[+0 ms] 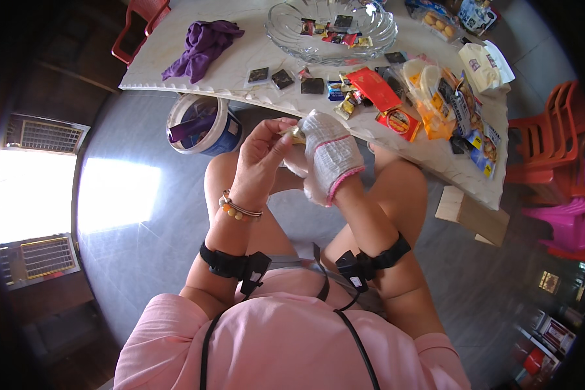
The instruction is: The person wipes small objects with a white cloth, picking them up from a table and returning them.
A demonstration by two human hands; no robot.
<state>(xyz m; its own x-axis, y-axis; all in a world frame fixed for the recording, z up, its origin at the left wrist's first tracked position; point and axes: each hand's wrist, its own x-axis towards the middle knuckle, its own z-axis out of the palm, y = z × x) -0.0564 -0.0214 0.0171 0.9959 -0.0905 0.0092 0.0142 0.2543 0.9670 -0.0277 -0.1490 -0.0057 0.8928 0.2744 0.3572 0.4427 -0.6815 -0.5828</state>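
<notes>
While the bare left hand (261, 154) pinches a small, pale gold wrapped piece (297, 134) with its fingertips together, the right hand (331, 156), in a white knitted glove with a pink cuff, meets it from the other side. The left grip is clamped on that piece, above the lap and just off the near edge of the marbled surface (151, 70); the right grip is hidden by the glove, so I cannot tell whether it is closed. Beyond the hands lie dark square packets (283, 79), a red packet (374, 90) and crumpled snack bags (435, 107). A clear glass bowl (277, 39) holds wrapped sweets (339, 39), a purple cloth (203, 51) lies left of it, and a white-and-blue bucket (226, 138) stands on the floor.
</notes>
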